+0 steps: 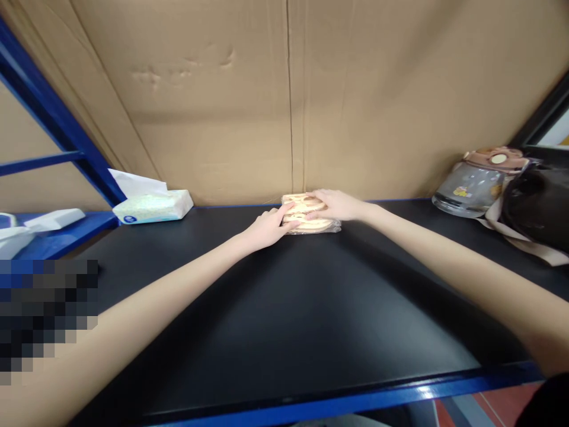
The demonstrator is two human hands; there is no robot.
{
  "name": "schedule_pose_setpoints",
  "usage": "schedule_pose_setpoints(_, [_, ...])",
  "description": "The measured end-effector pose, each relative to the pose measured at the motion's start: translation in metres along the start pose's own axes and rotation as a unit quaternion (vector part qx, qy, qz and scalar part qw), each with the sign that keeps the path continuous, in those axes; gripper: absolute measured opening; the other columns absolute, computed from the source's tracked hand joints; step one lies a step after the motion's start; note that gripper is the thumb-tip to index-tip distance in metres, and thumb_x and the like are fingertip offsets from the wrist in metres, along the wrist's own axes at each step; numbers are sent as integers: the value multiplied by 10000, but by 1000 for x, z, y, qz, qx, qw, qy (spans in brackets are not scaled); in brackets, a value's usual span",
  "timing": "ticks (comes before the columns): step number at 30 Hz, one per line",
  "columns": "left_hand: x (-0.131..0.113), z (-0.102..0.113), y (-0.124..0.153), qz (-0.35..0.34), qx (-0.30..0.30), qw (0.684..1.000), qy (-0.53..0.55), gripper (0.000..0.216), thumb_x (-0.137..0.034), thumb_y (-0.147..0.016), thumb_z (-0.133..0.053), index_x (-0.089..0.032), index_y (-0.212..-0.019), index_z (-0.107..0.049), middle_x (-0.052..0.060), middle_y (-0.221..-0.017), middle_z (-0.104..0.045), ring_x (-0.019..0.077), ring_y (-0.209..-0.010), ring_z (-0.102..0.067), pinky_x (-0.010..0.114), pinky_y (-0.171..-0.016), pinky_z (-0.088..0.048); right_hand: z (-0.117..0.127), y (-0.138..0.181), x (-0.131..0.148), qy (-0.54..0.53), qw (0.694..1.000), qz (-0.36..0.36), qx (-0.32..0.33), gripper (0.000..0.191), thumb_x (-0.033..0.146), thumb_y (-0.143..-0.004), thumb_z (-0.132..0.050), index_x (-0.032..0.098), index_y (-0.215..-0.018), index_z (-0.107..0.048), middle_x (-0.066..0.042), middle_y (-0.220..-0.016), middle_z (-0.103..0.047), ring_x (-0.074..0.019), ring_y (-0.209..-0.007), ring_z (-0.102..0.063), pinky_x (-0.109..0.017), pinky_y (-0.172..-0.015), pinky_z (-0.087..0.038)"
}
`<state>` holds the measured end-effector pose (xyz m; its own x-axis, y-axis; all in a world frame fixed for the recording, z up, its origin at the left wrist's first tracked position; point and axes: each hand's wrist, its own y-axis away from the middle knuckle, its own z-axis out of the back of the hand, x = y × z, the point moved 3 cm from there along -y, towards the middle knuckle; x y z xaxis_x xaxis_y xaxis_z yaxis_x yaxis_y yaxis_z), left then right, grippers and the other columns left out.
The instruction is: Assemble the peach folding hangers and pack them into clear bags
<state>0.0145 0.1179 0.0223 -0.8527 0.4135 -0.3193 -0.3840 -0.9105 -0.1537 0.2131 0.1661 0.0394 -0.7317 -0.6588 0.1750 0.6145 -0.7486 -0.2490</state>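
A small stack of pale, flat packets in clear wrap (316, 224) lies at the back of the black shelf (275, 320), close to the cardboard wall. My left hand (269, 228) rests against the stack's left side, fingers curled onto it. My right hand (334, 204) lies on top of the stack from the right, fingers stretched flat over it. Both arms reach far forward across the shelf.
A tissue pack (153, 206) with a sheet sticking up sits at the back left by the blue rack post (57, 121). A clear bottle with a pink lid (478, 184) and a dark bag with a beige strap (537, 216) stand at the right. A blue edge (355, 403) fronts the shelf.
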Motion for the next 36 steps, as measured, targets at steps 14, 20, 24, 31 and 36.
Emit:
schedule_pose_setpoints(14, [-64, -25, 86, -56, 28, 997, -54, 760, -495, -943, -382, -37, -1502, -146, 203, -1587, -121, 304, -1473, -99, 480, -1178, -196, 7, 114, 94, 88, 977, 178, -77, 410, 351, -980, -401, 121, -1265, -585, -140, -1398, -541, -253, -1342, -441, -452, -1134, -338])
schedule_pose_setpoints(20, [-53, -23, 92, -100, 73, 990, -68, 675, -558, -970, -290, -99, -1464, -332, 161, -1565, -247, 293, -1450, -223, 494, -1171, -218, -20, 127, 78, 14, 998, 49, 44, 675, 550, -967, -337, 64, -1427, -424, -185, -1503, -386, -297, -1403, -339, -482, -1135, -333])
schedule_pose_setpoints(24, [-51, -19, 91, -131, 90, 984, -81, 658, -555, -976, -289, -124, -1471, -335, 139, -1562, -263, 285, -1449, -230, 496, -1170, -215, -17, 125, 74, -5, 997, 27, 75, 726, 595, -955, -315, 74, -1457, -376, -176, -1534, -319, -298, -1430, -273, -499, -1160, -264])
schedule_pose_setpoints(31, [-52, -16, 93, -146, 88, 980, -102, 631, -532, -987, -287, -134, -1474, -338, 120, -1552, -292, 277, -1445, -245, 477, -1168, -230, -13, 130, 77, 4, 996, 31, 85, 697, 591, -959, -312, 109, -1456, -392, -160, -1540, -315, -288, -1425, -293, -485, -1156, -273])
schedule_pose_setpoints(36, [-53, -16, 94, -149, 87, 979, -110, 629, -526, -992, -277, -125, -1472, -340, 125, -1551, -296, 281, -1441, -255, 475, -1164, -240, -13, 130, 76, 0, 996, 30, 83, 699, 596, -956, -313, 111, -1451, -402, -158, -1539, -318, -288, -1423, -295, -478, -1158, -271])
